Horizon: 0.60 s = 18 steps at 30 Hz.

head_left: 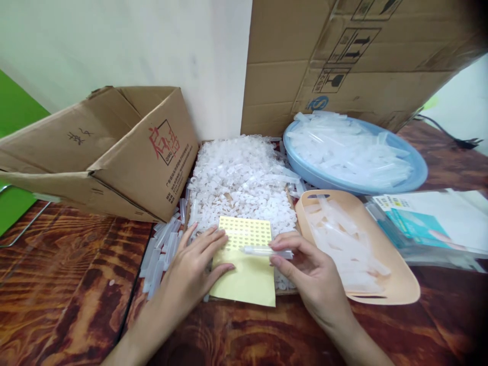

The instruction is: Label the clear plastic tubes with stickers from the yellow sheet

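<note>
A yellow sheet of small stickers [244, 284] lies over a heap of small translucent white plastic pieces [244, 173]. Printed rows cover its upper half, and its lower half is bare. My left hand [198, 262] rests at the sheet's left edge, fingers apart, with the thumb and some fingertips touching the paper. Between thumb and fingers of my right hand [308, 267] is a slim clear plastic tube [261, 251]. The tube lies sideways across the middle of the sheet, its narrower end pointing left. Whether it touches the paper I cannot tell.
Open cardboard box [152, 157] at left; large carton [290, 66] behind. A blue basin [419, 168] and a peach tray [404, 284] at right hold translucent tubes. Plastic-bagged packets [430, 226] lie beyond the tray. Loose tubes [158, 259] lie left of the heap on the wooden table [68, 290].
</note>
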Tool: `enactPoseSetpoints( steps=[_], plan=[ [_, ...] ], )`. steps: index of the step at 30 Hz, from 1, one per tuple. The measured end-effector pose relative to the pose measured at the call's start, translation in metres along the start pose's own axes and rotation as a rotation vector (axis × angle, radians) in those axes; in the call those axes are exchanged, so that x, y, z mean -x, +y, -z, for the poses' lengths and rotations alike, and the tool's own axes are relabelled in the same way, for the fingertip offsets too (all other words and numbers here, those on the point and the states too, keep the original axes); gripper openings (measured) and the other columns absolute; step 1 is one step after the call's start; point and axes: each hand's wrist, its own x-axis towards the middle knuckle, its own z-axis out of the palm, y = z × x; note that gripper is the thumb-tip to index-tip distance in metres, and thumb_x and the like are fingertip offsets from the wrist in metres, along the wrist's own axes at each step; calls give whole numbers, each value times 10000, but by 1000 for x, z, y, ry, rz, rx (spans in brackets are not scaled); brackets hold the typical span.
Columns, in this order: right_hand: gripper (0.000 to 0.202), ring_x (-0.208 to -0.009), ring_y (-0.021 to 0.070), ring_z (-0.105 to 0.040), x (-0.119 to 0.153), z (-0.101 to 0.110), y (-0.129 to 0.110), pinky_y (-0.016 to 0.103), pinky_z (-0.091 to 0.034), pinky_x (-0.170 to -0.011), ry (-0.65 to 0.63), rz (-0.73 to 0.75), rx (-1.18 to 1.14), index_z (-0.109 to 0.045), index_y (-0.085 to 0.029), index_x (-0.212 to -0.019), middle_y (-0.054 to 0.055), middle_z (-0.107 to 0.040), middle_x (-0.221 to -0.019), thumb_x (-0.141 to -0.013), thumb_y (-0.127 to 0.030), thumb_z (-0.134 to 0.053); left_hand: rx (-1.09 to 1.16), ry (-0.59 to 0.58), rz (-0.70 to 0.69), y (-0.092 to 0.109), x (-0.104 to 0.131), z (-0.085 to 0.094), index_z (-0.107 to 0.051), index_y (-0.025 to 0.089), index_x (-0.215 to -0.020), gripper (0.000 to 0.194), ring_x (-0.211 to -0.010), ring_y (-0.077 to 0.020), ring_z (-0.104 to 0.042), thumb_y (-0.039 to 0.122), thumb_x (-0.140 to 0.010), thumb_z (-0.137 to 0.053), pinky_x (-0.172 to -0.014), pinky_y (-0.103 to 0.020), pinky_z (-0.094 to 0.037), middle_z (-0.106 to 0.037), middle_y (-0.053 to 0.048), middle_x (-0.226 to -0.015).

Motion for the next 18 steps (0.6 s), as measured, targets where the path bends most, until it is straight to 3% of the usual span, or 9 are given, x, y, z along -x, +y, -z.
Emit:
enactPoseSetpoints(
  steps=[3, 7, 11, 14, 18],
  plan=[
    [101, -1043, 204, -607, 1, 4, 4, 252, -516, -799, 2, 12, 3, -798, -290, -1008, 45, -653, -1056, -910, -265, -804, 63, 52, 7, 1, 2, -5, -663, 206, -1268, 344, -1199, -292, -735, 269, -946, -764, -1242, -589, -310, -792, -89, -1242],
    [124, -1042, 204, -588, 7, 5, 9, 261, -503, -802, 23, 22, -76, -788, -292, -1067, 46, -623, -1093, -943, -290, -775, 110, 134, 40, 6, -1, -1, -711, 224, -1159, 202, -1108, -255, -764, 188, -961, -732, -1208, -536, -349, -815, -54, -1140],
    [140, -886, 166, -599, 9, 2, 3, 265, -490, -758, 44, 47, -233, -745, -260, -1023, 30, -590, -1003, -1010, -382, -678, 229, 189, 114, 13, -6, 10, -729, 233, -1063, 124, -998, -220, -763, 169, -957, -723, -1141, -476, -418, -814, -22, -1031],
    [254, -789, 170, -609, 6, -4, -7, 308, -515, -751, 69, 60, -388, -674, -237, -929, 21, -568, -881, -1056, -430, -568, 397, 222, 284, 19, -8, 16, -743, 217, -924, 21, -909, -207, -743, 222, -944, -737, -959, -376, -533, -794, -22, -921],
    [207, -637, 132, -521, 3, -7, -15, 272, -463, -612, 103, -41, -445, -653, -251, -987, -9, -519, -780, -1042, -442, -595, 622, 278, 516, 21, -8, 22, -734, 196, -812, 141, -780, -172, -693, 297, -896, -786, -700, -253, -542, -739, -19, -818]
  ],
)
